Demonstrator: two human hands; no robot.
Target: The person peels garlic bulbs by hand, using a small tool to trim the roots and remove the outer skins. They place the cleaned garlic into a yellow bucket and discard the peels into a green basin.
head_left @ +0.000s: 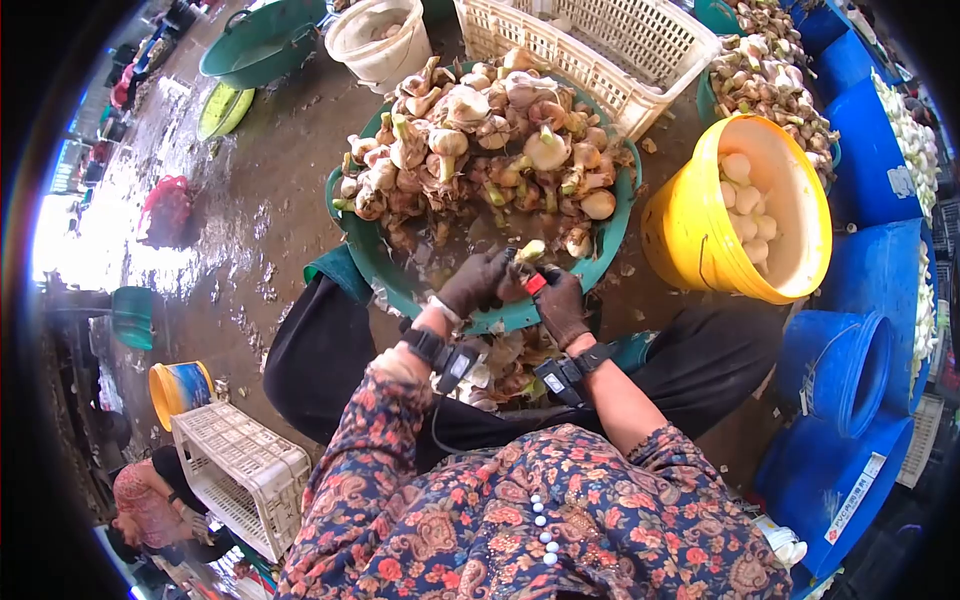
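Note:
Both hands wear dark gloves and meet over the near rim of a green basin (345, 240). My left hand (476, 284) is closed around a garlic bulb (515, 285), whose pale stem end (531, 251) points up and away. My right hand (562, 308), also closed, holds a small red-handled tool (536, 284) against the bulb's right side; its blade is too small to make out. Beyond the hands, unpeeled garlic (490, 150) is heaped in the basin, with murky water at its near side. Peelings (500, 365) lie below the basin, between the legs.
A yellow bucket (680, 225) with peeled white bulbs (745, 210) stands at the right, beside blue barrels (870, 150). Behind the basin are a white bucket (380, 50) and a cream crate (560, 50). Another crate (240, 470) and a person (150, 500) are at lower left.

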